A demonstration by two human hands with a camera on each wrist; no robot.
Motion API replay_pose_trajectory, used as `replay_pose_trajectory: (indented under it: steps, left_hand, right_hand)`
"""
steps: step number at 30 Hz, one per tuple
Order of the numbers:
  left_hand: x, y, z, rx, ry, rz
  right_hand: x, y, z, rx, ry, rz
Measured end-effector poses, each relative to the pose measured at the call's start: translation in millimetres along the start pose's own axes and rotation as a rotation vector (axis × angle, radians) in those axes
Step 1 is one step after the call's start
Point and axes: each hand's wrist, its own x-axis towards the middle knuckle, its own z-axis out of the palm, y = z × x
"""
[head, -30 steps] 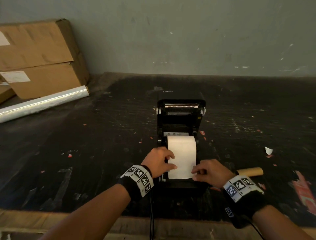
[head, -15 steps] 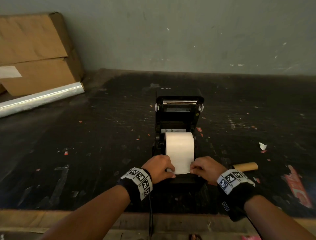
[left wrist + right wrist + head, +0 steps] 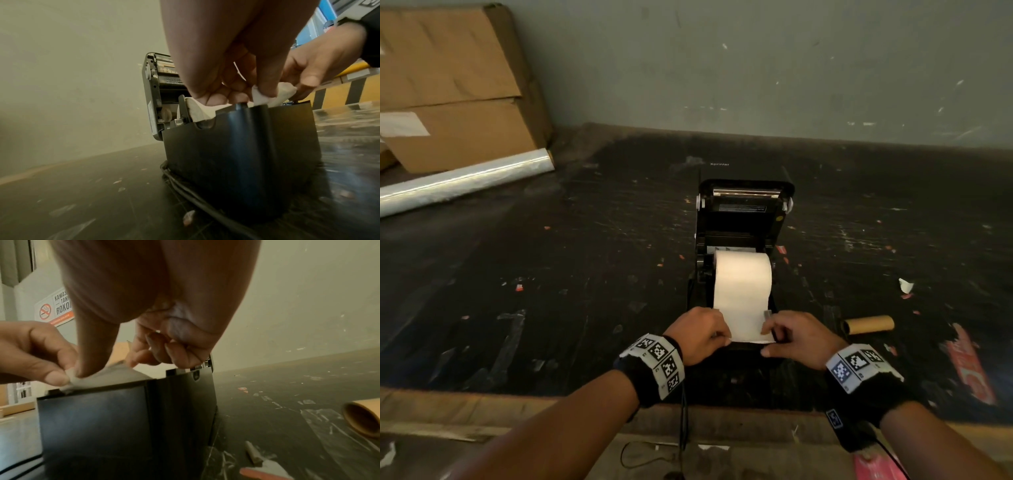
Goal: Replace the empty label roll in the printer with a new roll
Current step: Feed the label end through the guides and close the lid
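A black label printer [image 3: 743,209] stands on the dark table with its lid open. Inside it sits a new white label roll [image 3: 742,277], its free end drawn out to the front edge of the printer [image 3: 236,154]. My left hand [image 3: 700,334] pinches the left corner of the label paper [image 3: 262,97]. On the right side, my right hand [image 3: 796,337] holds the strip with curled fingers, its thumb pressing the label paper [image 3: 107,378] down. An empty brown cardboard core [image 3: 868,324] lies on the table right of the printer.
Cardboard boxes [image 3: 455,85] and a roll of clear film [image 3: 465,178] lie at the back left against the wall. The printer cable [image 3: 683,428] hangs over the wooden front table edge [image 3: 482,411]. Paper scraps [image 3: 905,285] dot the table.
Both hands have drawn the paper's free end closer to the printer's front edge. The left hand has slid from the strip's side down to its corner.
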Motion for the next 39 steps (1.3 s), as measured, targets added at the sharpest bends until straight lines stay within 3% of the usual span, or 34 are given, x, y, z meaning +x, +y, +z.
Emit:
replay_pose_trajectory:
  steps: [11,28,32,36,38,39]
  left_hand:
    - [-41.4,30.1,15.3,-0.012,0.044,-0.144]
    - [-79.1,62.5,35.3,0.032,0.027,-0.266]
    - [-73.5,57.1,33.1,0.03,-0.074,-0.277]
    - [-53.7,50.1,12.2,-0.018,-0.303,-0.265]
    - [-36.2,43.7,-11.6,-0.05,-0.341,-0.271]
    - [-25.5,38.3,-27.2,-0.066,-0.299,-0.264]
  right_hand:
    - [-37.1,1.0,27.1,0.007,0.139,-0.095]
    - [-65.6,-7.6,44.9,-0.001,0.03,-0.084]
    - [-61.6,-5.0,41.2,-0.007,-0.067,-0.033]
    - [-47.5,-11.8,12.7,0.013,-0.208,-0.001]
    - [-34.7,-13.9,-13.8,0.016,-0.154,0.014]
    - [-26.7,-14.6,-28.8,0.026,-0.098,0.029]
